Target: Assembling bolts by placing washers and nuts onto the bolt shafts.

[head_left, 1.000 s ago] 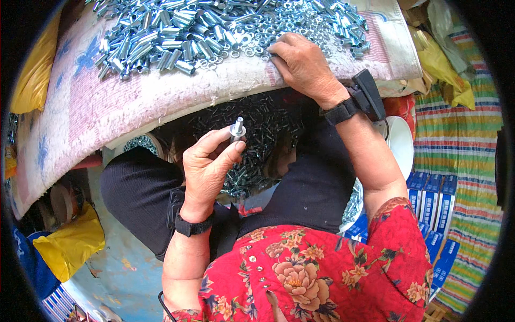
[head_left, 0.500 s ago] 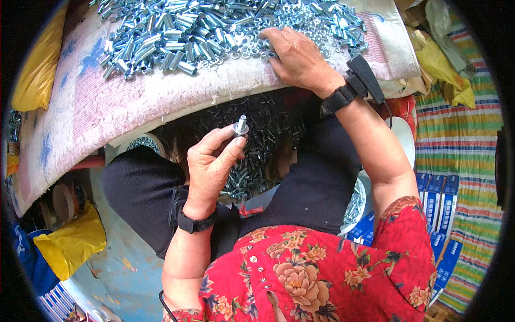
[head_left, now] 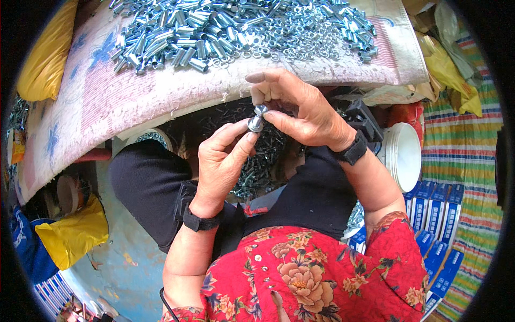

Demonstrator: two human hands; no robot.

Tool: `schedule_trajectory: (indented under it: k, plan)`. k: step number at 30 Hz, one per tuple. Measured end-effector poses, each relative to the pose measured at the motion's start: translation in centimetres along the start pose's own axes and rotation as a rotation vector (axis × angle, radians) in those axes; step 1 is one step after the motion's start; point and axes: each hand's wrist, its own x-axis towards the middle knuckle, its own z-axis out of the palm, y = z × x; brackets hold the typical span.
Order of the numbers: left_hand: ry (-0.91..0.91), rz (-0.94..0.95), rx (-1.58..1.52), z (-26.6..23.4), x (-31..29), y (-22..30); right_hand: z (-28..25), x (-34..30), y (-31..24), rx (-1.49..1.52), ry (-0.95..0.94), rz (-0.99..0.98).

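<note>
Bolt and wide washer sit together in the left hand, pinched between thumb and forefinger, tip tilted up toward the right hand. That hand closes its thumb and a finger around a small ring at the tip; whether the ring is fully seated cannot be told. This one piece looks partly put together, the washer already on. Beyond both hands, many loose rings and metal tubes lie on the cloth, apparently unjoined, and more loose parts lie below the hands. Half a second earlier the right hand is at the rings and the tip is bare; now it is beside the left hand.
</note>
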Motion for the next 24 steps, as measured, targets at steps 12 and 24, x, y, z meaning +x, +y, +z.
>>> schedule_trajectory:
  k: [12, 24]
  plan:
    - [-0.011, 0.044, 0.117, 0.6, -1.0, 1.4, -0.2, -1.2, -2.0, -0.162, -0.109, -0.033]
    - [0.006, 0.314, 0.397, 1.4, -1.6, 1.9, 1.6, -1.3, -3.8, -0.557, 0.065, -0.018]
